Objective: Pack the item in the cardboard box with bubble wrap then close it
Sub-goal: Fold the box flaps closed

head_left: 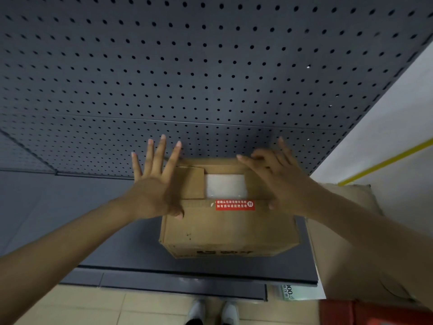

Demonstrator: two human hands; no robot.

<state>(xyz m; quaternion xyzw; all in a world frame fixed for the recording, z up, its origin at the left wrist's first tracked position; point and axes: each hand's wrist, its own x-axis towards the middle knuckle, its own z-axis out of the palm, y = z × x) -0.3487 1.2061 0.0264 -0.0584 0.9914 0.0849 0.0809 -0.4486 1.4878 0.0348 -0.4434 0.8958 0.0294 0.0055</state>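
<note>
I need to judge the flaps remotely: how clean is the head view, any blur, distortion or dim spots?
Head view: wide-angle bend curves the pegboard and shelf edge; left hand and right hand are motion-smeared; cardboard box is fairly sharp but dimly lit, red sticker legible; bubble wrap looks pale, without detail.

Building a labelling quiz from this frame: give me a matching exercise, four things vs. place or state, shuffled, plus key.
Things:
1. left hand
2. cardboard box
3. bubble wrap
4. red sticker

States:
A. white, showing through the gap between flaps
B. on the near top flap's edge
C. fingers spread wide at the box's left side
D. on the dark shelf, flaps mostly folded in

Pairs: 1-C, 2-D, 3-A, 4-B
</note>
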